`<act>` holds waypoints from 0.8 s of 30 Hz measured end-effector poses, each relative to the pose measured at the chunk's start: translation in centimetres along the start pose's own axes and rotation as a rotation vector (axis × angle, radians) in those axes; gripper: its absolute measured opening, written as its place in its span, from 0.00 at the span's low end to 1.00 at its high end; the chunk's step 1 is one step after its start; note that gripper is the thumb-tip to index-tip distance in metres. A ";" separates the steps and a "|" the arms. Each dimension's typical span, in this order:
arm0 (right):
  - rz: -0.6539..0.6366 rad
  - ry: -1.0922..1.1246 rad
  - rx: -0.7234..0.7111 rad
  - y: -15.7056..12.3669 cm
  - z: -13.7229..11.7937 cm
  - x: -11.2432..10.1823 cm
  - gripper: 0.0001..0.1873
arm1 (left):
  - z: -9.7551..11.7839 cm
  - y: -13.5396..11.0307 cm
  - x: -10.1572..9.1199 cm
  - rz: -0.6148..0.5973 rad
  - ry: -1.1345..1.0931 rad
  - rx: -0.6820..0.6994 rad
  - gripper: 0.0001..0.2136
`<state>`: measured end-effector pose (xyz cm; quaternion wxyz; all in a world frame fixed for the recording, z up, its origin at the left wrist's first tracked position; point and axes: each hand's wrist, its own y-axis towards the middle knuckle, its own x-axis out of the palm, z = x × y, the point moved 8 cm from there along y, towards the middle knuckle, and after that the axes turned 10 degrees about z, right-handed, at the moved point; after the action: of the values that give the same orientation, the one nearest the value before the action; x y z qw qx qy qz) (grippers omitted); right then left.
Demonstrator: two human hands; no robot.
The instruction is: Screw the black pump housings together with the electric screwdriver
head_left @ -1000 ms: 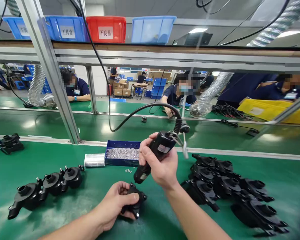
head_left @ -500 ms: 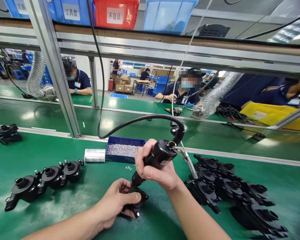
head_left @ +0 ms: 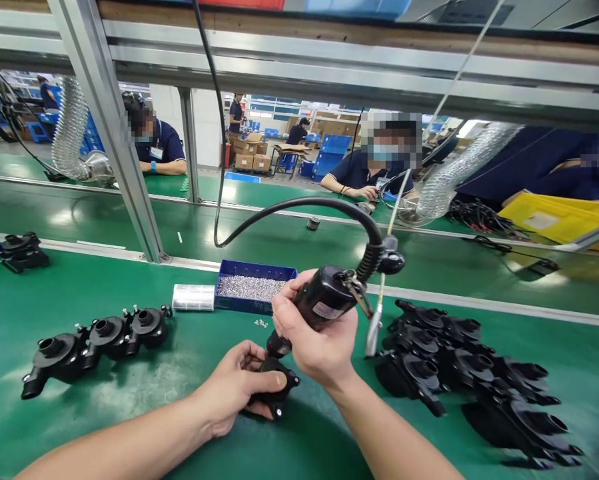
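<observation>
My right hand (head_left: 319, 333) is wrapped round a black electric screwdriver (head_left: 326, 297), tilted so its tip points down and left. The tip end meets a black plastic pump housing (head_left: 274, 390) near its far edge; the exact contact is hidden. My left hand (head_left: 244, 383) grips that housing on the green bench, thumb across its top and fingers round its left side. A bright screw head shows on the housing's near corner. Just beyond lie several loose small screws (head_left: 260, 323), in front of a blue bin (head_left: 256, 304) full of them.
Several black pump housings (head_left: 104, 333) stand in a row at left, and a larger group (head_left: 459, 367) stands at right. A clear plastic roll (head_left: 193, 297) lies beside the bin. The screwdriver's cable (head_left: 289, 203) loops above. Across the bench, co-workers (head_left: 374, 160) sit behind a metal frame (head_left: 109, 133).
The view has tilted down and shifted slightly. Both hands keep their hold, with the screwdriver still on the pump housing. The co-worker opposite has lowered a hand to the bench.
</observation>
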<state>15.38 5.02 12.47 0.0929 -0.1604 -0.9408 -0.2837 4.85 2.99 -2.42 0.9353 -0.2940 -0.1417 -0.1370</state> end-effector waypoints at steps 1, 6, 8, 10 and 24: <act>-0.001 0.009 -0.003 0.0 -0.1 0.0 0.09 | 0.1 0.0 0.0 -0.002 -0.001 0.002 0.27; 0.008 -0.024 -0.023 -0.1 -0.1 0.3 0.10 | 0.0 -0.1 0.1 -0.014 0.015 0.003 0.26; 0.015 -0.061 -0.023 0.1 -0.1 0.3 0.11 | 0.0 -0.1 0.0 -0.019 0.022 0.011 0.26; 0.021 -0.077 -0.030 0.2 -0.6 0.2 0.11 | 0.2 0.0 -0.2 -0.022 0.032 0.020 0.26; -0.102 0.088 0.103 -1.3 -2.1 1.8 0.16 | 3.2 1.7 -1.8 -0.047 0.154 0.115 0.18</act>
<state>13.39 3.24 13.98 0.1277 -0.0947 -0.9561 -0.2462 3.16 6.50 -1.41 0.9552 -0.2250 -0.0837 -0.1729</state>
